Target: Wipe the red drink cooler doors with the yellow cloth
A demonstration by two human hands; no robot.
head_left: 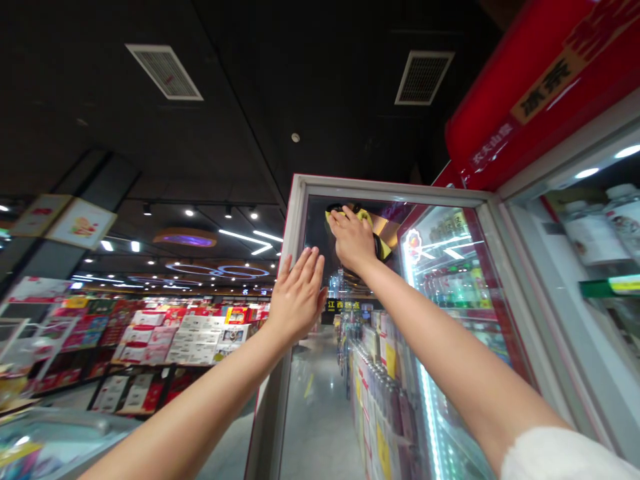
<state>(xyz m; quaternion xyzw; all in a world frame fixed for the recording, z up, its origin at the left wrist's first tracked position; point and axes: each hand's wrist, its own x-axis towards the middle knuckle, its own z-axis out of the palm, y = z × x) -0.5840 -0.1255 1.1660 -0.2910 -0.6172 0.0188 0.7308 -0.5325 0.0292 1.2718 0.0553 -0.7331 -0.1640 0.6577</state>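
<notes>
A glass fridge door (320,400) with a pale frame stands swung open in front of me. High on its pane, my right hand (353,240) presses a yellow and black cloth (383,248) against the glass, fingers laid over it. The cloth is partly hidden under the palm. Lower and to the left, my left hand (299,293) lies with fingers stretched out against the door's left edge and frame, holding nothing.
At right is the red drinks fridge (530,100) with bottles (595,233) on its shelves. Stacked gift boxes (195,340) stand on display at left. A chest freezer (65,427) occupies the lower left. Shelved goods and bright bottles show in or through the glass.
</notes>
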